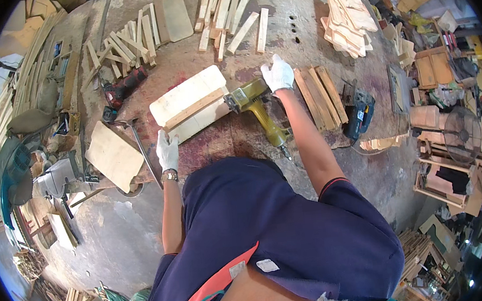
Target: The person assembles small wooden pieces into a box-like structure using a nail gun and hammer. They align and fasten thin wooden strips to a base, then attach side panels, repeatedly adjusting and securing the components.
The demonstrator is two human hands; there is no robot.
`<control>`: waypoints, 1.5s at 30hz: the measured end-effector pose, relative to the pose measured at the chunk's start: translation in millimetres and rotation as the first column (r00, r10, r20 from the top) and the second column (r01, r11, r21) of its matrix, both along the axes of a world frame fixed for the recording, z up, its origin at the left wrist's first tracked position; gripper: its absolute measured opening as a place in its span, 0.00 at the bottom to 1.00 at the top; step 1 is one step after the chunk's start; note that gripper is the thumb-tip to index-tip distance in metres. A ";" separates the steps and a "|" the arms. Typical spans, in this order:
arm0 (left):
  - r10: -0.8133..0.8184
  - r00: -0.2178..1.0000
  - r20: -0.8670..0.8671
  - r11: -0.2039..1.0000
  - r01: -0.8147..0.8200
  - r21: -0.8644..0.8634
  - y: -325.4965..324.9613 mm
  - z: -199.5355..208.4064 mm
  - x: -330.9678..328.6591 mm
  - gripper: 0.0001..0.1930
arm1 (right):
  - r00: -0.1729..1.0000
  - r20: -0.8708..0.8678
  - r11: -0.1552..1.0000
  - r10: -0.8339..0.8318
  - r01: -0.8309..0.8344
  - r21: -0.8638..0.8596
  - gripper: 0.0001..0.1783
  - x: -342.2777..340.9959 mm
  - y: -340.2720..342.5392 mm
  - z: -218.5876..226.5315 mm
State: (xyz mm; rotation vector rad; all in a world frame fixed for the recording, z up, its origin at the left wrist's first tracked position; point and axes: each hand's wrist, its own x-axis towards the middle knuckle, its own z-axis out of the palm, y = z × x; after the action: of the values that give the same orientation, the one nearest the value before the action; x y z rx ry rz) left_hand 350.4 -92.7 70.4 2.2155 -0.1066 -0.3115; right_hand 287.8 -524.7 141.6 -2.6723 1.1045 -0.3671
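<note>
My left hand [168, 151], in a white glove, grips the near left corner of a joined wooden piece: two pale boards [188, 94] with a narrow wooden strip [196, 108] between them. Against the right end of this piece rests a yellow-green nail gun [255, 107], its handle toward me and an air fitting at its lower end. Just beyond the gun, my right hand [278, 75], also gloved, is open with its fingers apart and nothing visible in it. To its right lie several brown wooden strips [320, 97] side by side.
Loose pale strips [222, 13] lie at the table's far side, beside a rounded board [177, 17]. A red-black cordless drill [124, 87], a hammer [139, 143] and a flat board [114, 156] are at left. At right are a blue jigsaw [359, 114] and stacked plywood pieces [348, 19].
</note>
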 end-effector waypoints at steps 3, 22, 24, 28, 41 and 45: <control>0.046 0.979 0.197 0.975 -0.087 0.203 2.2 -4.5 -1.5 0.32 | 0.999 0.018 0.999 0.046 -0.046 -0.021 0.26 34.7 -10.9 -11.3; 0.157 0.913 0.376 0.983 -0.180 0.028 -21.6 94.1 92.9 0.07 | 0.918 0.094 0.922 0.385 -0.388 0.014 0.45 -84.6 149.2 -10.9; 0.093 0.883 0.460 0.990 -0.131 0.053 -46.3 97.0 129.5 0.07 | 0.906 0.078 0.908 0.416 -0.409 -0.090 0.44 -102.0 139.6 -25.7; -0.114 0.899 0.422 0.939 -0.042 0.342 -104.8 97.4 209.8 0.13 | 0.950 0.112 0.957 0.290 -0.287 -0.045 0.40 -99.6 124.4 -44.3; -0.257 0.924 0.283 0.679 -0.036 0.733 -170.6 45.3 303.5 0.23 | 0.988 0.110 0.993 0.106 -0.111 0.043 0.42 -74.0 76.0 -30.6; -0.132 0.953 0.273 0.808 -0.056 0.587 -165.8 52.3 286.6 0.17 | 0.979 0.163 0.987 0.124 -0.139 0.084 0.45 -71.1 72.7 -21.9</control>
State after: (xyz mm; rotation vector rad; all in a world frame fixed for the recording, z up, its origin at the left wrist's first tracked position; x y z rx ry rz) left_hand 637.0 -258.4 122.7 2.8815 -0.2494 -0.0125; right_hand 216.8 -451.9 119.7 -2.5656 0.8723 -0.4797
